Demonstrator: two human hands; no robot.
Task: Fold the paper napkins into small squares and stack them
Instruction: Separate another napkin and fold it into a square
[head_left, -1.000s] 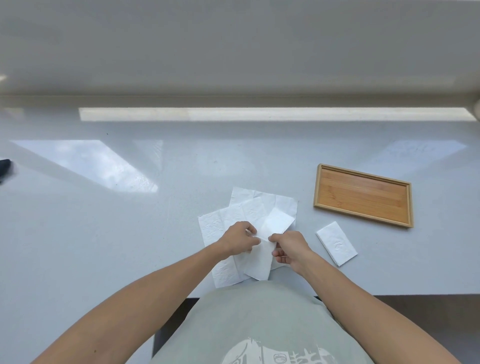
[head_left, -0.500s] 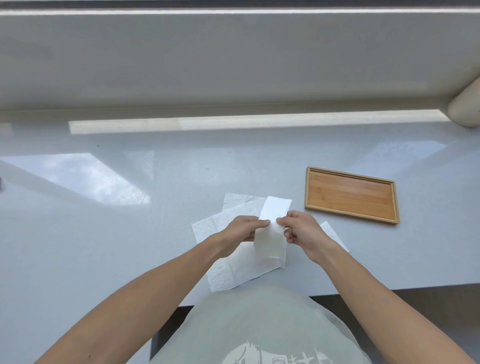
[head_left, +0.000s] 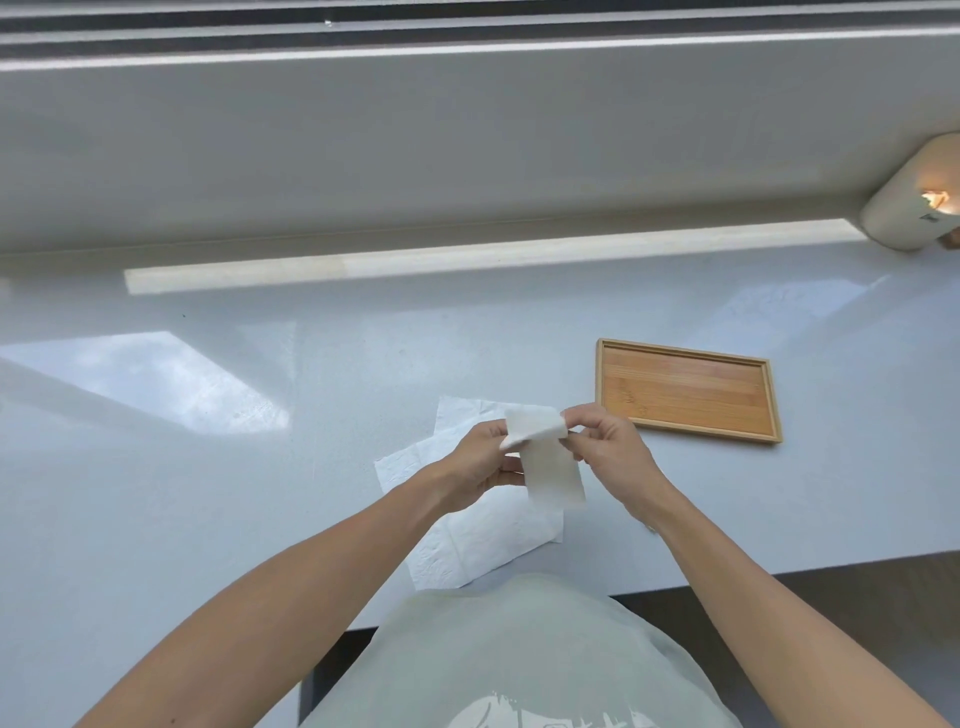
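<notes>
A narrow folded white napkin (head_left: 550, 467) hangs in the air between my hands, its top end bent over toward me. My left hand (head_left: 480, 462) pinches its upper left corner. My right hand (head_left: 605, 441) pinches the upper right edge. Under them, unfolded white napkins (head_left: 467, 540) lie flat and overlapping on the pale counter. The small folded napkin seen earlier at the right is hidden behind my right forearm.
A shallow wooden tray (head_left: 688, 397) lies on the counter to the right of my hands, with nothing in it. A cream rounded object (head_left: 914, 202) sits at the far right by the window ledge. The counter's front edge (head_left: 779, 571) runs near my body.
Both hands lifted the folded napkin off the pile and raised it; its top end now bends over. The view tilted up, and the small folded napkin went out of sight behind my right arm.
</notes>
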